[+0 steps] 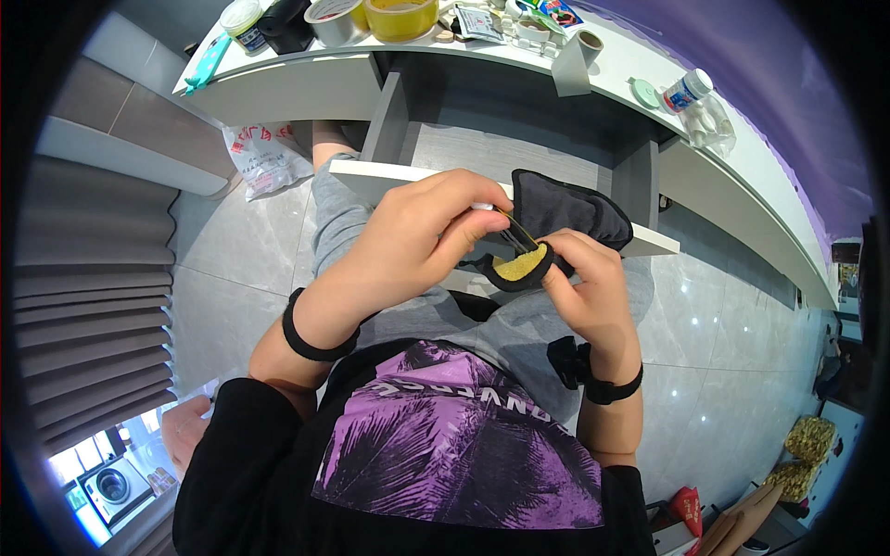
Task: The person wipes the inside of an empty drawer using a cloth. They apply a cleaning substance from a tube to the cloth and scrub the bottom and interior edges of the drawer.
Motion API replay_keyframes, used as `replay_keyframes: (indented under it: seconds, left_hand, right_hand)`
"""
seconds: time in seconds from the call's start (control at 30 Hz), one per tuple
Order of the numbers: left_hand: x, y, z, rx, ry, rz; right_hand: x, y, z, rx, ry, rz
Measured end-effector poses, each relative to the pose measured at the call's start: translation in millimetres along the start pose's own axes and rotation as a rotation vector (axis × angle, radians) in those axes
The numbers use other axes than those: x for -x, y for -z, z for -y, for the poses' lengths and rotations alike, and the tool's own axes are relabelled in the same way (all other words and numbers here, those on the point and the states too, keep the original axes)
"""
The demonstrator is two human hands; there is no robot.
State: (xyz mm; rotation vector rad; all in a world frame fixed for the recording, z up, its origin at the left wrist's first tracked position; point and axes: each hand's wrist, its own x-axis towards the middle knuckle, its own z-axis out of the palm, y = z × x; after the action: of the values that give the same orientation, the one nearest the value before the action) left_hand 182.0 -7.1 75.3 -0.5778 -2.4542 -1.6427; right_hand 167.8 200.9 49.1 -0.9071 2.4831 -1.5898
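Note:
My left hand point(431, 227) is closed, thumb and forefinger pinching a thin tool point(523, 233) with a white end showing between the fingers. Its slim dark and yellowish prongs point down at a yellow textured fabric piece point(521, 267) edged in black. My right hand point(582, 276) pinches that black edge at its right side. Just beyond, a dark grey padded cloth point(567, 209) with black trim lies over the drawer's front edge; whether it joins the yellow piece is hidden. A black strap end hangs left of the yellow piece. The tool's exact kind is unclear.
A pulled-out drawer point(394, 125) stands in front of my lap, under a white desk point(278, 79). Tape rolls point(400, 18), a white bottle point(687, 90) and small packets crowd the desk. A white plastic bag point(266, 159) sits on the floor at left, beyond a grey curtain point(107, 287).

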Motion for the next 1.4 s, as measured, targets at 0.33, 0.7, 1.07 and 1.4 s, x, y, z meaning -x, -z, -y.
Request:
replay_keyframes:
  seconds: [0.33, 0.7, 1.07, 1.4]
  left_hand:
    - [-2, -13, 13, 0.378, 0.326, 0.179]
    - [-3, -22, 26, 0.160, 0.159, 0.201]
    - [-5, -23, 28, 0.067, 0.077, 0.246]
    - [-3, -25, 26, -0.018, 0.045, 0.106]
  right_hand:
    - [-5, -1, 3, -0.067, 0.081, -0.015]
    - [-4, -4, -6, 0.064, 0.046, -0.071]
    - [-3, -4, -1, -0.023, -0.011, -0.059]
    - [-6, -2, -2, -0.005, 0.011, -0.013]
